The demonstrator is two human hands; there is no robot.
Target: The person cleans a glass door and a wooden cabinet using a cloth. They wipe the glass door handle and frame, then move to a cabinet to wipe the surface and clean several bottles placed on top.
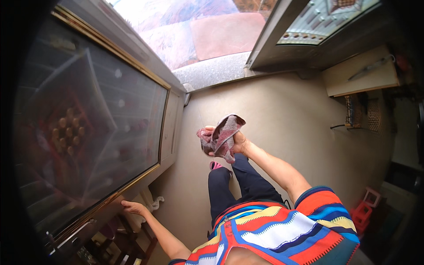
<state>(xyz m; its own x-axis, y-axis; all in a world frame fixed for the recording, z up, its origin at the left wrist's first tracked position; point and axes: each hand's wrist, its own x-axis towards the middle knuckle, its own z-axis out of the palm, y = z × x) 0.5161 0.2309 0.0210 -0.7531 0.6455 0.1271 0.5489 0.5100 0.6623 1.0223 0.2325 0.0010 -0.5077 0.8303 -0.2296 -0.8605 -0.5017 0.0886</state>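
Observation:
Bunched in my right hand (240, 143) is a pink and grey cloth (226, 138), held out in front of my legs above the floor. Part of the cloth folds over the fingers and hides some of them. My left hand (133, 208) is at the edge of a door (99, 126) with a dark glass panel and gold-coloured trim. Its thumb side shows beside the door's frame; the other fingers are partly hidden, so their grip is unclear.
A stone threshold (215, 71) lies at the open doorway, with paving (228, 33) outside. Another door leaf (281, 53) stands on the right. A wooden board-like surface (361, 71) bears a long thin tool. Red plastic stools (362, 213) sit at lower right. Dark wooden furniture (127, 237) is at lower left.

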